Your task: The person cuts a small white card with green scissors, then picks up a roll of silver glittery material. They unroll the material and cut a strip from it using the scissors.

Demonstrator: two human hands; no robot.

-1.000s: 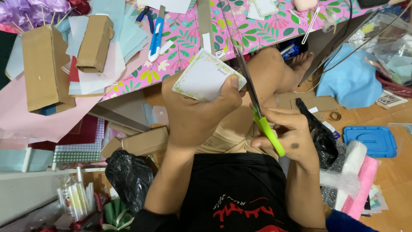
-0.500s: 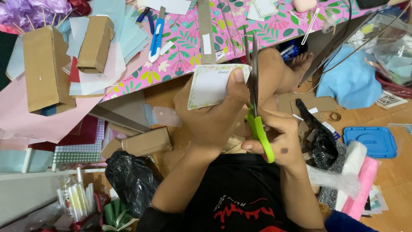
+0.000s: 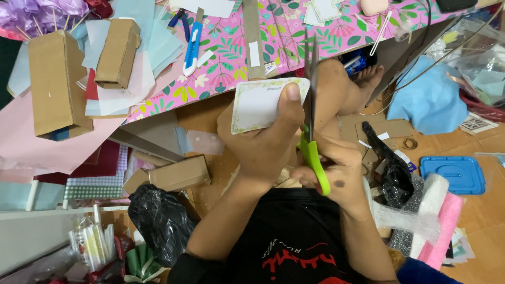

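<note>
Your left hand pinches the small white paper card with a pale green printed border, thumb on its right edge, holding it up over your lap in front of the pink floral sheet. The card looks light, thin and easily bent, so grip close to the cut line. Your right hand is closed through the green-handled scissors, blades upright beside the card's right edge. Since the earlier frames the card has turned flatter and the blades stand straighter.
</note>
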